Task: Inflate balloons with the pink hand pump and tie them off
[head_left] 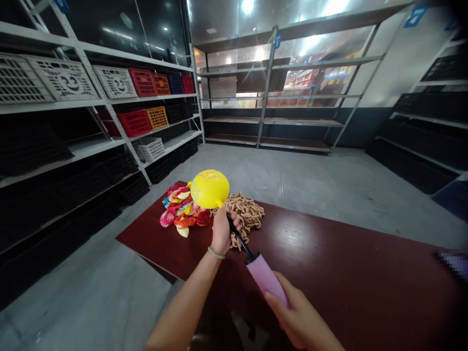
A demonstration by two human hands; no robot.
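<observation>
A yellow balloon (209,189), partly inflated and printed with small coloured writing, sits at the far end of a hand pump (266,279). My left hand (221,230), with a green bracelet at the wrist, is closed round the balloon's neck and the black tip of the pump; the exact joint is hidden by the fingers. My right hand (292,307) is wrapped round the pump's pink-lilac barrel. Just left of the balloon lies a heap of limp balloons (185,221) in red, pink, orange and other colours. Behind my left hand is a pile of tan, twisted, rope-like pieces (250,213).
Both heaps rest on a dark red-brown table (329,263). A pixelated patch covers something at its right edge. Shelves with crates (135,122) line the left wall, metal racking (263,122) stands at the back, and dark crates (424,141) fill shelves on the right.
</observation>
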